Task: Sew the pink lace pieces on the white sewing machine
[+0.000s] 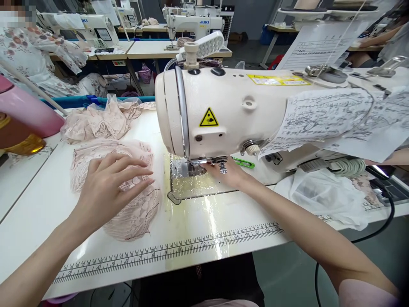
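My left hand point(107, 183) is over a pile of pale pink lace fabric point(134, 217) left of the needle area, fingers apart and curved. Whether its fingertips touch the lace I cannot tell. My right hand point(228, 172) reaches in under the head of the white sewing machine point(223, 111), close to the presser foot point(198, 168). The machine's foot parts cover its fingertips, so what they hold, if anything, is hidden. Behind my right hand a green thread snipper point(243, 163) lies on the machine bed. No fabric shows under the foot.
More pink lace point(99, 119) is heaped at the back left, near a pink bottle point(28, 104). A ruler strip point(166, 251) runs along the table's front edge. White translucent cloth point(319, 196) lies at right. A person in a floral top point(41, 51) sits beyond, among other machines.
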Demonstrator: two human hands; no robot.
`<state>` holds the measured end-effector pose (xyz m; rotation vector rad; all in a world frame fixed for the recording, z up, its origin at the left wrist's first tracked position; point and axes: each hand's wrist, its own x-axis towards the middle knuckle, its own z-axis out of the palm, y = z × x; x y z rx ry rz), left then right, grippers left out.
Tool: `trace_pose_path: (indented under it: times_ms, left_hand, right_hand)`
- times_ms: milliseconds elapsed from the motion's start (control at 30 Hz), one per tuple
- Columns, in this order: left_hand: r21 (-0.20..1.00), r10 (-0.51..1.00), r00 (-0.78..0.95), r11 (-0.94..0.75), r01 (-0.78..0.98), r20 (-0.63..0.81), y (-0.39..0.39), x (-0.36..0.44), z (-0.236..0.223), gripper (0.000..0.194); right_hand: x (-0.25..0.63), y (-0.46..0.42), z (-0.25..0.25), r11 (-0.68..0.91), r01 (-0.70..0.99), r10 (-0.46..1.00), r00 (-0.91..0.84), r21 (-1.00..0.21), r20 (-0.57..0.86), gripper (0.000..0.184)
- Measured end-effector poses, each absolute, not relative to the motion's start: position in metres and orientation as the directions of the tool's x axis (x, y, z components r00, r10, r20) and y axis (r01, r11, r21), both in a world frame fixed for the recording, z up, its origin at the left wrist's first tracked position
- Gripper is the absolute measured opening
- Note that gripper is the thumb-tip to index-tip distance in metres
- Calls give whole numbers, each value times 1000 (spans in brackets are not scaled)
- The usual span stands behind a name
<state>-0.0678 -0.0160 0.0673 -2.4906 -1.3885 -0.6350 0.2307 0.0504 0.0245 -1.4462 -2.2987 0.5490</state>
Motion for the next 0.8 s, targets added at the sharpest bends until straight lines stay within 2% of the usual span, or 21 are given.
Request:
trace_pose_path:
  times_ms: [167,400,533,633,800]
  left_hand:
    - [45,781,424,-497,866,459,-39,-75,62,22]
    - [84,781,413,-505,859,468,-53,-79,54,14]
    - [86,793,427,-509,857,435,-68,-75,43,14]
    - [62,791,425,-499,864,440,-85,-68,31,18]
    - [16,816,436,-477,879,380,-112,-55,14,40]
  right_hand:
    - [231,48,20,362,773,921,-384,-520,70,40]
    - [230,51,16,342,838,934,-351,-425,59,39]
    - [231,47,12,372,817,928,-341,-442,151,36]
    - [231,44,7,391,785,920,-329,-480,212,36]
    - [231,45,2,391,760,920,-342,-519,193,39]
